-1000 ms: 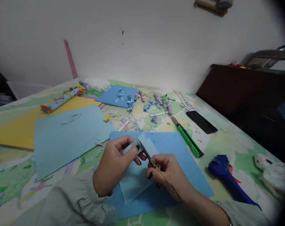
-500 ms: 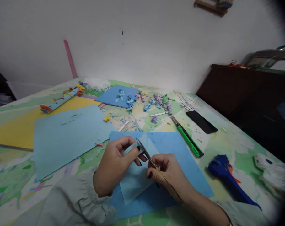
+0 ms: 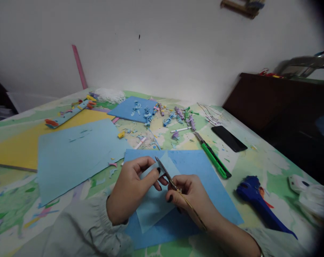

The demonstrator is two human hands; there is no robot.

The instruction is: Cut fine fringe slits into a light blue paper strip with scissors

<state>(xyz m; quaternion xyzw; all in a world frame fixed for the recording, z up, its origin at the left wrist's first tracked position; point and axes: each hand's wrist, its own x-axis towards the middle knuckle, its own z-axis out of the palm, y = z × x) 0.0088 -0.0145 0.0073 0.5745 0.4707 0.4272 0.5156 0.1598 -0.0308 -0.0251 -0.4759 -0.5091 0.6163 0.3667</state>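
Note:
My left hand [image 3: 131, 189] pinches a light blue paper piece [image 3: 152, 205], thumb and fingers closed on its upper edge. My right hand [image 3: 192, 196] grips thin scissors [image 3: 168, 176], whose blades point up-left into that paper beside my left fingertips. Under both hands lies a darker blue sheet [image 3: 202, 178] on the green patterned table [image 3: 258, 160].
A large light blue sheet [image 3: 76, 153] and a yellow sheet [image 3: 20, 146] lie to the left. Paper curls and scraps [image 3: 164, 116] litter the far middle. A green utility knife [image 3: 214, 159], a black phone [image 3: 228, 138] and a blue tool [image 3: 261, 203] lie to the right. A dark cabinet [image 3: 279, 103] stands beyond.
Hands, scissors and paper stay almost still; only the view shifts very slightly.

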